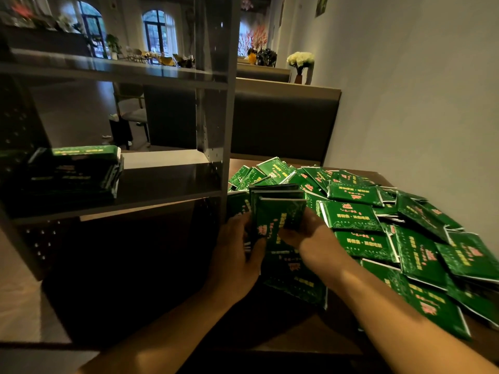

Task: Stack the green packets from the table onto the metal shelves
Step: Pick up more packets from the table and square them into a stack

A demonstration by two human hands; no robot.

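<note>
A small upright bundle of green foil packets [278, 211] is gripped between the left hand [237, 255] and right hand [310, 233] above the brown wooden surface [310, 333], beside the grey metal shelves [162, 184] where a stack of green packets [78, 171] is already laid.

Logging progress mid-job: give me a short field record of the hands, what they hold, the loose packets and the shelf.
left hand: grips the left side of the held bundle
right hand: grips the right side of the same bundle
held bundle: several green packets, upright, above the table edge
loose pile: many green packets spread over the table, to the right
shelf stack: packets already on the middle metal shelf, left end
</note>
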